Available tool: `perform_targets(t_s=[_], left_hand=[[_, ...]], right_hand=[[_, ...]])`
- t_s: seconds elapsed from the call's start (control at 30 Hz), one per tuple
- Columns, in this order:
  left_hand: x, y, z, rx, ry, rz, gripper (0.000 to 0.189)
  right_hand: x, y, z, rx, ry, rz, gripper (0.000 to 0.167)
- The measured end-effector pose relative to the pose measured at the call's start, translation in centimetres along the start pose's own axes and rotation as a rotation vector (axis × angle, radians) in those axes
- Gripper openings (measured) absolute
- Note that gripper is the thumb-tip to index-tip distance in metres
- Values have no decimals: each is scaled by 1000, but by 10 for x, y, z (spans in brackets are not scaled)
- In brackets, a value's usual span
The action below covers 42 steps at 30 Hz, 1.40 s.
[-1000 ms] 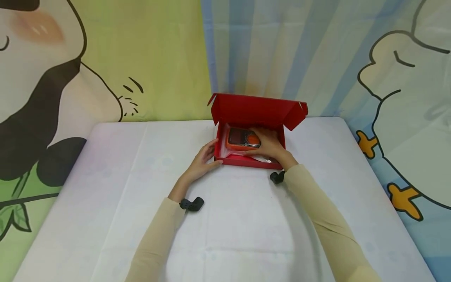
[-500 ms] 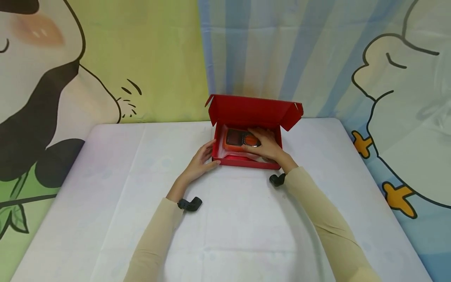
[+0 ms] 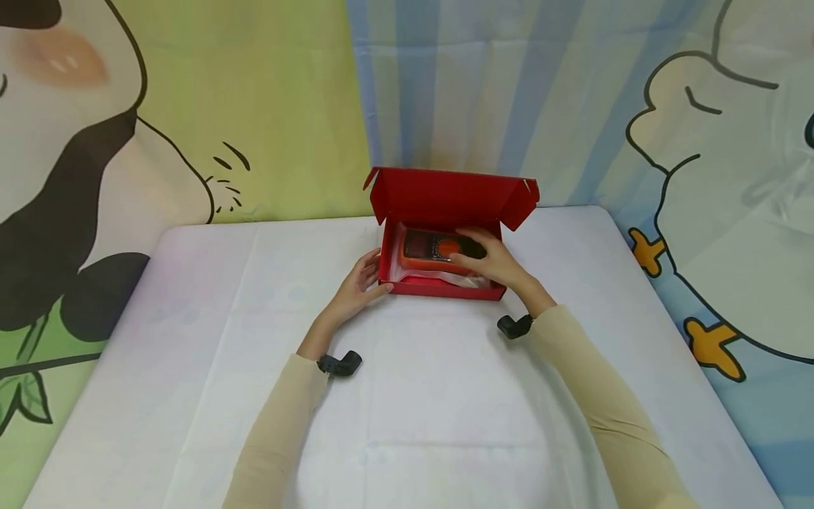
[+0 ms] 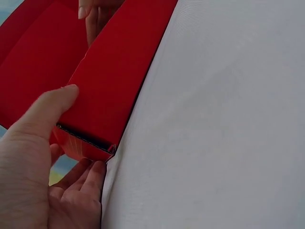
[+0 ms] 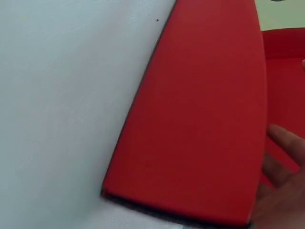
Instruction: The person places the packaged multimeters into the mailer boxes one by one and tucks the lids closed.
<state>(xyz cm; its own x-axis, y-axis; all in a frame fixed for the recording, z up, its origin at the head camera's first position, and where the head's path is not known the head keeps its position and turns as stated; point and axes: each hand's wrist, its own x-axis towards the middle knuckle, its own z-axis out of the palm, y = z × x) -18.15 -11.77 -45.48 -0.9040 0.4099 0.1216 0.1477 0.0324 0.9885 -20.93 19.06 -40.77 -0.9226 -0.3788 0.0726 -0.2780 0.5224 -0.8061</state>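
An open red cardboard box (image 3: 445,288) stands near the table's far edge, its lid raised at the back. In it lies an orange and dark multimeter (image 3: 425,246) with a round orange dial, on clear plastic wrapping (image 3: 473,281). My left hand (image 3: 351,291) grips the box's front left corner; the left wrist view shows the thumb on the front wall and fingertips at the side. My right hand (image 3: 499,263) reaches over the front wall, thumb and fingers spread above the multimeter's right end. Whether its fingertips touch the multimeter is unclear. In the right wrist view, the front wall hides part of this hand.
A white cloth covers the table (image 3: 439,396). A curtain with cartoon prints (image 3: 286,106) hangs right behind the box. The raised lid (image 3: 451,191) and its side flaps stand up behind the contents. Each wrist wears a small black camera (image 3: 340,363).
My right hand has shifted to the right along the multimeter, uncovering more of its dial and right end. My left hand stays at the box corner. The head view has shifted slightly.
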Motion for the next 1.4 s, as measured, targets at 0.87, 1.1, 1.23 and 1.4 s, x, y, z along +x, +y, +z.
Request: perform_targets(t_s=[0.87,1.1,1.23,1.4], left_hand=[[-6,19,-4,-294,163,-145,57],[-2,34,-7,-137,175,-104,56],[6,48,-8,-32,177,-90,58],[22,53,-16,-20,209,-103,64]], right_hand=[[-47,17,-44,820,362,82,32],[-48,8,-49,802,635,229,30],[-46,-1,-53,763,778,330,35],[-44,-12,-57,750,714,268,51]])
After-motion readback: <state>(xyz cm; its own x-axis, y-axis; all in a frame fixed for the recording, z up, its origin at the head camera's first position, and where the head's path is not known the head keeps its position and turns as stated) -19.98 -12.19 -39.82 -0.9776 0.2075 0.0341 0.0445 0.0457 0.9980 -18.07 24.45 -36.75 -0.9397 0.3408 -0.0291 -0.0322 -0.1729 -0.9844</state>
